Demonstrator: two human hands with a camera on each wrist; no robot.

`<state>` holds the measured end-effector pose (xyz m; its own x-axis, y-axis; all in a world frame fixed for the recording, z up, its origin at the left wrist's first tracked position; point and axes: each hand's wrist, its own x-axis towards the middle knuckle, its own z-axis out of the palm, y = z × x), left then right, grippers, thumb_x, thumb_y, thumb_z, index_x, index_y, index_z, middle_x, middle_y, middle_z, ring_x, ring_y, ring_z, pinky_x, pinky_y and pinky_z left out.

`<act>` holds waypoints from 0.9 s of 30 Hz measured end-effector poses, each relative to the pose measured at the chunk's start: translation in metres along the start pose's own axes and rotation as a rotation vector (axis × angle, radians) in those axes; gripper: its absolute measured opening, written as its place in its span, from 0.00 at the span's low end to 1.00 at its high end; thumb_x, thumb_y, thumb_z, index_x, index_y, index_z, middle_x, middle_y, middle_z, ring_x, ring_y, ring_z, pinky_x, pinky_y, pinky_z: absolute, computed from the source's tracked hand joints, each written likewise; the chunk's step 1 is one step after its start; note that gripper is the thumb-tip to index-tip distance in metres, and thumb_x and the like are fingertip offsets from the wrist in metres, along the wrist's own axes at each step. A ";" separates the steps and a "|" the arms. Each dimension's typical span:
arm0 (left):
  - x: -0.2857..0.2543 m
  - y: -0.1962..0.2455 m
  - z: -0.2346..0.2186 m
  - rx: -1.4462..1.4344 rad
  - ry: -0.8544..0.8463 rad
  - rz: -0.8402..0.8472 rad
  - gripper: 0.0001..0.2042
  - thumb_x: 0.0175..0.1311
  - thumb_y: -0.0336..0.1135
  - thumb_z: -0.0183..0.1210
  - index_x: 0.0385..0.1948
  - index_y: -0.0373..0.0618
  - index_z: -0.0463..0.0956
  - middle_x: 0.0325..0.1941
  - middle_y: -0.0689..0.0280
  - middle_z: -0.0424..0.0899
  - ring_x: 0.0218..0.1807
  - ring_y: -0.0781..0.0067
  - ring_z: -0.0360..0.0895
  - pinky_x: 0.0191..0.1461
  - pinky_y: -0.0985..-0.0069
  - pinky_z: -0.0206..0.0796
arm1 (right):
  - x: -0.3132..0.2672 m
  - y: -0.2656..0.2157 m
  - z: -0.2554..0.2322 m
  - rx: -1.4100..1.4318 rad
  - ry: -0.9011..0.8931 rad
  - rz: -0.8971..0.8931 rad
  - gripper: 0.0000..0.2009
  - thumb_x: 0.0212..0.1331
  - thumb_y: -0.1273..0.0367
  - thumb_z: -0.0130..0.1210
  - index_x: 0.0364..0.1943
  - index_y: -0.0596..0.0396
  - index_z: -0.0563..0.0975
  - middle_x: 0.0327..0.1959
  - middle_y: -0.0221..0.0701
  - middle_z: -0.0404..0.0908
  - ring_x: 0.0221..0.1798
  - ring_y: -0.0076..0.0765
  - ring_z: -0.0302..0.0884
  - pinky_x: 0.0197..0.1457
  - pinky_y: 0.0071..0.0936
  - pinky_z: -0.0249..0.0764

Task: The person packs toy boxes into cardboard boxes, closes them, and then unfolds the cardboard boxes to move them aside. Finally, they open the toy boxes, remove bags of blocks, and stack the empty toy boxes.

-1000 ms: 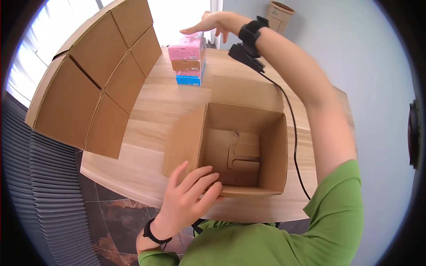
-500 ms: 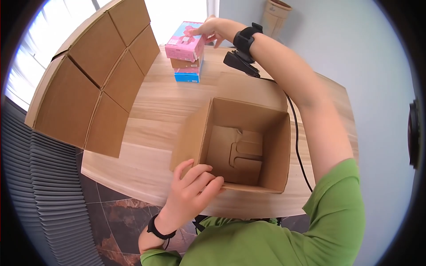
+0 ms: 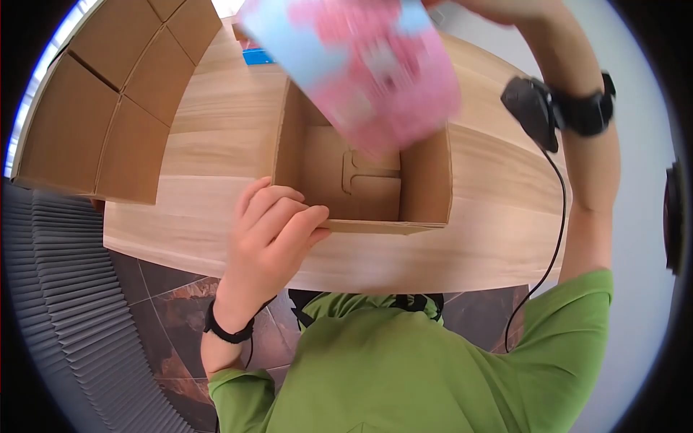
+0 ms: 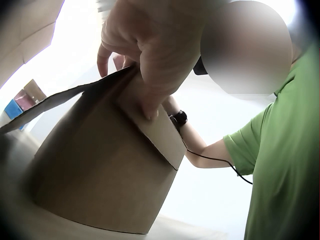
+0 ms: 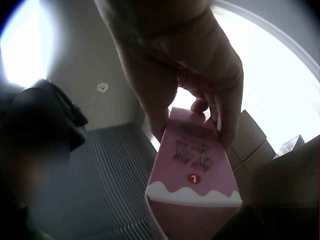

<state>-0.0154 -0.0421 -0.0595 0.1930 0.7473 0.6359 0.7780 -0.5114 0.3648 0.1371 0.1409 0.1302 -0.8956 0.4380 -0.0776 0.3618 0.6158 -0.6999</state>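
Observation:
A pink and light-blue printed carton (image 3: 375,72) hangs tilted over the back of an open cardboard box (image 3: 427,180), blurred in the head view. My right hand (image 3: 498,10) grips it from above, near the top edge of that view. In the right wrist view, the thumb and fingers hold the pink carton (image 5: 195,150) across its two sides. At the box's near left corner, my left hand (image 3: 271,227) pinches the wall. The left wrist view shows its thumb lying on a folded-down flap (image 4: 152,127), the other fingers over the rim.
Behind the box, a blue carton (image 3: 258,56) is partly visible at the bottom of a stack. Tall cardboard panels (image 3: 130,137) stand along the left of the wooden table (image 3: 195,224). A black cable (image 3: 561,216) runs down from the right wrist camera.
My right hand has taken the top pink carton off the stack and brought it right and nearer, over the box. My left hand stays at the box's corner; the head view has shifted.

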 end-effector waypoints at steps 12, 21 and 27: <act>0.008 0.004 0.001 0.058 -0.034 0.028 0.10 0.40 0.32 0.64 0.26 0.45 0.75 0.21 0.71 0.70 0.30 0.70 0.68 0.45 0.66 0.60 | 0.012 0.045 0.114 -0.491 -0.578 0.216 0.17 0.51 0.61 0.54 0.34 0.65 0.73 0.24 0.48 0.77 0.22 0.47 0.74 0.26 0.36 0.72; 0.008 0.005 0.003 0.051 -0.039 0.022 0.10 0.40 0.32 0.64 0.27 0.46 0.76 0.22 0.71 0.69 0.30 0.69 0.67 0.46 0.66 0.59 | 0.002 0.107 0.130 -0.346 -0.690 0.489 0.31 0.36 0.72 0.64 0.50 0.62 0.63 0.37 0.44 0.76 0.39 0.46 0.76 0.38 0.35 0.73; 0.007 0.005 0.004 0.053 -0.052 0.022 0.11 0.39 0.30 0.64 0.27 0.45 0.75 0.22 0.70 0.70 0.30 0.68 0.67 0.45 0.66 0.58 | -0.003 0.107 0.125 -0.572 -0.644 0.238 0.19 0.37 0.76 0.59 0.40 0.62 0.71 0.33 0.44 0.78 0.39 0.49 0.76 0.39 0.37 0.73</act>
<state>-0.0074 -0.0372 -0.0561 0.2406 0.7578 0.6064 0.8033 -0.5062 0.3138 0.1461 0.1235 -0.0331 -0.6894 0.2491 -0.6802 0.4762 0.8634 -0.1665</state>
